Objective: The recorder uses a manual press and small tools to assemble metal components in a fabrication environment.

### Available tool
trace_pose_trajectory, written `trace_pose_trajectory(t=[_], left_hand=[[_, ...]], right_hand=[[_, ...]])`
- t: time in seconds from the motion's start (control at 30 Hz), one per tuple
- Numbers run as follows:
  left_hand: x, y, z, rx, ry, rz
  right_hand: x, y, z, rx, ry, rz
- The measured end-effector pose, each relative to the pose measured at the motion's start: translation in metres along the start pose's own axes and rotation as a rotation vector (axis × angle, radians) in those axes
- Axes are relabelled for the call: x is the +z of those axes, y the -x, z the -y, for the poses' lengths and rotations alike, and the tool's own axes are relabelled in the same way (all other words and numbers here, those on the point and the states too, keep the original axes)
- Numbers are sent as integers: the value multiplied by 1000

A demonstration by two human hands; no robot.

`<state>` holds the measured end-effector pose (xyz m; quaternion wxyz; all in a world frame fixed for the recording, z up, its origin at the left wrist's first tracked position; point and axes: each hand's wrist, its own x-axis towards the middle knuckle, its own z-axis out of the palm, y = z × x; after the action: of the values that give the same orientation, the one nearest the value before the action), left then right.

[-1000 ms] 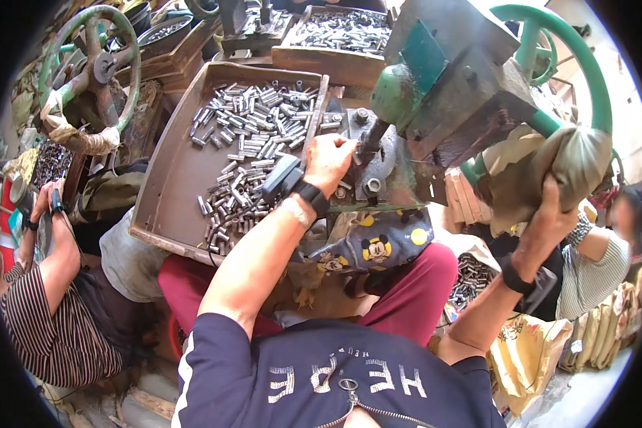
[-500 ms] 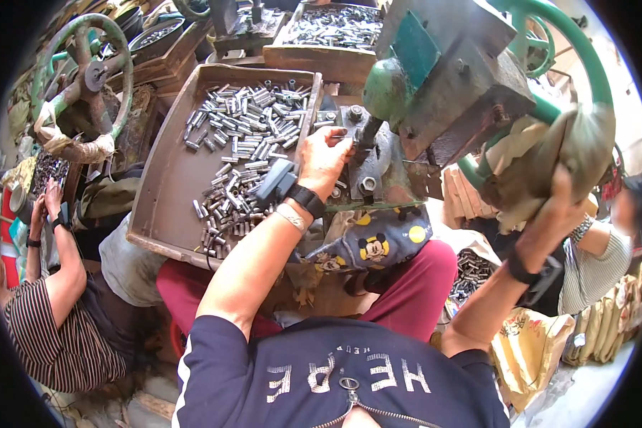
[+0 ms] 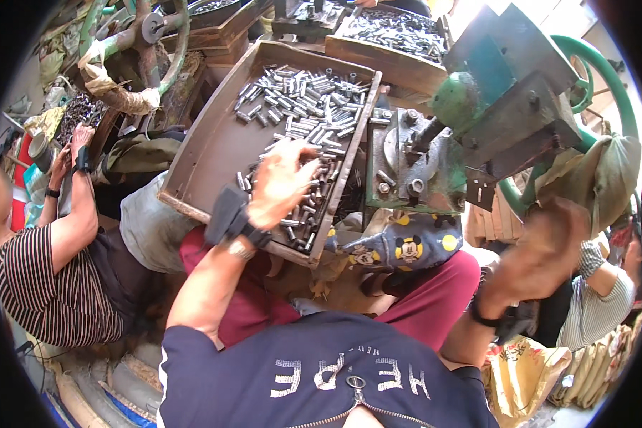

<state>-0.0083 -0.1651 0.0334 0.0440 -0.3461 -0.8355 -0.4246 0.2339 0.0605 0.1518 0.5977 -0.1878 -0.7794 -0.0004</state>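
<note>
My left hand (image 3: pixel 282 185) is over the near part of a shallow brown tray (image 3: pixel 196 182), its fingers apart and reaching among short metal tubes (image 3: pixel 314 100). Some of the tubes lie hidden under that hand. My right hand (image 3: pixel 538 246) is smeared by motion just below the cloth-wrapped grip (image 3: pixel 592 175) on the press's green handwheel (image 3: pixel 620 93); how its fingers are set does not show. Between my hands stands the green press, its dark rod (image 3: pixel 429 134) above a bolted base plate (image 3: pixel 403 153). One small metal piece (image 3: pixel 386 177) lies on that plate.
A wooden box of metal pieces (image 3: pixel 399 36) stands behind the tray. To the left is another handwheel (image 3: pixel 171 64), with a person in a striped shirt (image 3: pixel 57 285) working below it. A second person's striped sleeve (image 3: pixel 595 314) and yellow sacks (image 3: pixel 524 371) are at right.
My left hand has moved from the press's base plate into the tray. The right hand has dropped slightly away from the wrapped grip. The whole view has shifted, so things sit farther right.
</note>
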Motion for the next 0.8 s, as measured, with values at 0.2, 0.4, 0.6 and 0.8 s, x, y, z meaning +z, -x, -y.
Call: trace_pose_trajectory(t=[0.2, 0.4, 0.6, 0.8], left_hand=[[-47, 49, 26, -200, -296, 210], [-38, 48, 26, -126, -286, 212], [-45, 45, 23, -185, -68, 144], [-48, 47, 3, -509, 715, 279]], right_hand=[[113, 56, 112, -419, -395, 601], [178, 106, 117, -623, -229, 1083], [168, 102, 114, -528, -275, 1062], [110, 70, 103, 378, -842, 1299]])
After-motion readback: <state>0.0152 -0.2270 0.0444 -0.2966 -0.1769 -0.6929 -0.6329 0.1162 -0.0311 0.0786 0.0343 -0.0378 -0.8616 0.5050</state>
